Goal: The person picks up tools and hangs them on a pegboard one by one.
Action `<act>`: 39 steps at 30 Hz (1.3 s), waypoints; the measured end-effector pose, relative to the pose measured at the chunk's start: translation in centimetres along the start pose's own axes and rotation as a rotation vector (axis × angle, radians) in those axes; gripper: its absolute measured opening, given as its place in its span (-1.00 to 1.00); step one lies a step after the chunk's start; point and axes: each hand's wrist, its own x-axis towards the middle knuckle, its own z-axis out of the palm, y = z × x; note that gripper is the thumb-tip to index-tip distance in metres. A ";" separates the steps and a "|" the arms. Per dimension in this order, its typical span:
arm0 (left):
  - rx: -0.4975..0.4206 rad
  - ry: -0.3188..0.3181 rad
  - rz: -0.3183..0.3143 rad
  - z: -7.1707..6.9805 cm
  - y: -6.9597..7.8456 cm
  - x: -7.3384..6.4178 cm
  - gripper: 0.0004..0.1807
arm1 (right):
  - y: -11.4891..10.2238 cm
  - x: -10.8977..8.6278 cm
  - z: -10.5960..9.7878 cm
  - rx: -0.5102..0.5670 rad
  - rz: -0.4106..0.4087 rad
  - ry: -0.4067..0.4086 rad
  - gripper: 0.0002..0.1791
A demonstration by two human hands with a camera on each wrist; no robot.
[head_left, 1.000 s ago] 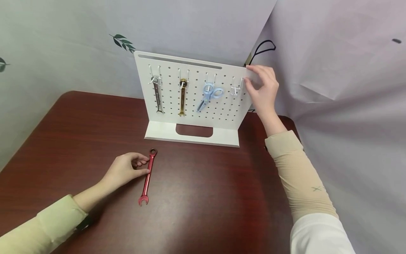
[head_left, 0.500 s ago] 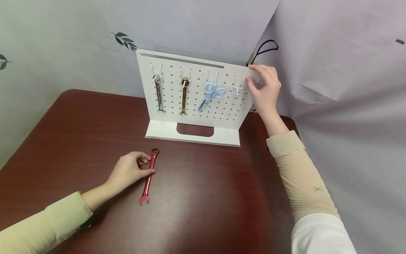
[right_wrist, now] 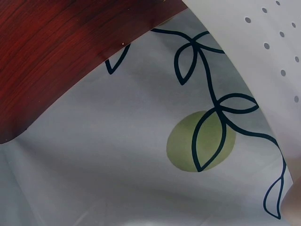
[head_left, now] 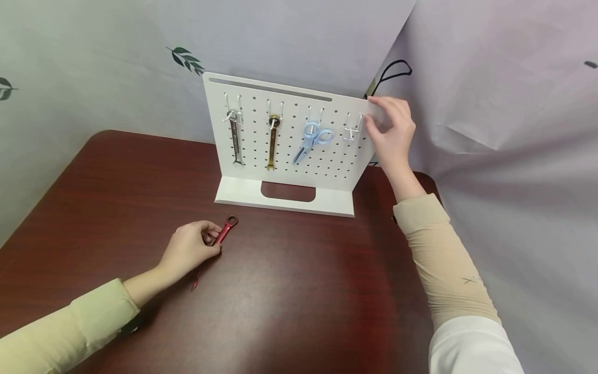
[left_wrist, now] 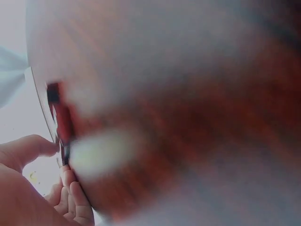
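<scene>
My left hand (head_left: 187, 246) pinches a red combination wrench (head_left: 226, 232) between thumb and fingers, in front of the pegboard. Its ring end points away toward the board; much of the shaft is hidden behind the hand, and the open end shows below. In the left wrist view the wrench (left_wrist: 65, 122) is blurred, beside the thumb. With thumb and fingers, my right hand (head_left: 394, 132) grips the upper right corner of the white pegboard (head_left: 289, 167). A silver wrench (head_left: 235, 139), a gold wrench (head_left: 272, 145) and light blue scissors (head_left: 306, 144) hang on its hooks.
At the board's right, a white hook (head_left: 350, 134) bears nothing. The board's flat base (head_left: 238, 191) stands on the dark red wooden table (head_left: 299, 291). Pale cloth (head_left: 299, 41) with leaf prints hangs close behind the table and along its right side.
The red wrench lay flat beneath my left fingers; now it is gripped and turned, its open end swung left and toward the hand. My right hand stays on the board's corner.
</scene>
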 end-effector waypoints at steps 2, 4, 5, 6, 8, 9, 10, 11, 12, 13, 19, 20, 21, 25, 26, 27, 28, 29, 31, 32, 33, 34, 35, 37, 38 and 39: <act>0.000 0.000 -0.007 -0.1 0.0 0.1 -0.69 | 0.0 0.0 0.0 -0.003 -0.001 -0.001 -0.71; 0.003 0.000 -0.007 -0.1 -0.1 0.2 -0.70 | 0.0 0.1 0.0 -0.004 -0.004 -0.002 -0.71; 0.005 0.000 -0.005 -0.1 -0.1 0.3 -0.70 | 0.0 0.1 -0.1 -0.005 -0.006 -0.002 -0.71; 0.006 0.001 -0.002 -0.2 -0.1 0.4 -0.71 | 0.0 0.1 -0.1 -0.006 -0.008 -0.001 -0.71; 0.007 -0.001 0.006 -0.2 -0.2 0.5 -0.71 | -0.1 0.1 -0.1 -0.009 -0.010 0.000 -0.71; 0.008 -0.004 0.012 -0.3 -0.2 0.5 -0.71 | -0.1 0.2 -0.2 -0.009 -0.010 0.001 -0.71; 0.007 -0.008 0.018 -0.3 -0.2 0.6 -0.71 | -0.1 0.2 -0.2 -0.010 -0.011 0.001 -0.71; 0.009 -0.013 0.025 -0.4 -0.2 0.6 -0.72 | -0.1 0.2 -0.3 -0.015 -0.013 -0.001 -0.71; 0.013 -0.020 0.035 -0.5 -0.2 0.7 -0.72 | 0.0 0.2 -0.3 -0.020 -0.014 -0.004 -0.71; 0.019 -0.028 0.045 -0.5 -0.2 0.8 -0.73 | 0.0 0.2 -0.3 -0.023 -0.012 -0.006 -0.71; 0.077 -0.095 0.109 -0.9 -0.3 1.2 -0.80 | -0.2 0.1 -0.3 -0.028 0.010 -0.003 -0.71; 0.080 -0.107 0.116 -0.9 -0.3 1.3 -0.80 | -0.3 0.1 -0.2 -0.030 0.009 -0.003 -0.71; 0.079 -0.119 0.118 -1.0 -0.3 1.4 -0.81 | -0.3 0.1 -0.2 -0.033 0.004 -0.003 -0.71; 0.062 -0.166 0.118 -1.2 -0.4 1.7 -0.86 | -0.5 0.1 -0.2 -0.046 -0.014 -0.013 -0.70; 0.055 -0.177 0.115 -1.2 -0.4 1.8 -0.87 | -0.4 0.1 -0.2 -0.047 -0.014 -0.015 -0.71; 0.049 -0.188 0.112 -1.3 -0.4 1.8 -0.88 | -0.4 0.1 -0.2 -0.046 -0.011 -0.014 -0.71; 0.043 -0.198 0.111 -1.4 -0.5 1.9 -0.89 | -0.3 0.1 -0.2 -0.043 -0.006 -0.014 -0.71; 0.036 -0.205 0.111 -1.4 -0.5 2.0 -0.90 | -0.3 0.1 -0.3 -0.042 -0.001 -0.014 -0.71; 0.027 -0.218 0.112 -1.6 -0.5 2.1 -0.92 | -0.1 0.1 -0.3 -0.035 0.008 -0.012 -0.71; 0.018 -0.227 0.112 -1.6 -0.6 2.2 -0.92 | -0.1 0.1 -0.3 -0.030 0.009 -0.013 -0.71; 0.005 -0.237 0.109 -1.7 -0.6 2.2 -0.92 | 0.0 0.1 -0.3 -0.026 0.007 -0.016 -0.71; -0.010 -0.248 0.105 -1.7 -0.7 2.3 -0.92 | 0.0 0.1 -0.3 -0.023 0.001 -0.022 -0.71; -0.025 -0.258 0.099 -1.8 -0.7 2.3 -0.92 | 0.0 0.1 -0.3 -0.025 -0.007 -0.029 -0.71; -0.055 -0.276 0.089 -1.8 -0.7 2.3 -0.91 | 0.0 0.0 -0.4 -0.026 -0.023 -0.041 -0.71; -0.069 -0.280 0.088 -1.7 -0.6 2.3 -0.91 | 0.0 0.0 -0.4 -0.026 -0.027 -0.045 -0.70; -0.075 -0.281 0.088 -1.7 -0.5 2.3 -0.92 | -0.1 0.0 -0.4 -0.026 -0.030 -0.045 -0.71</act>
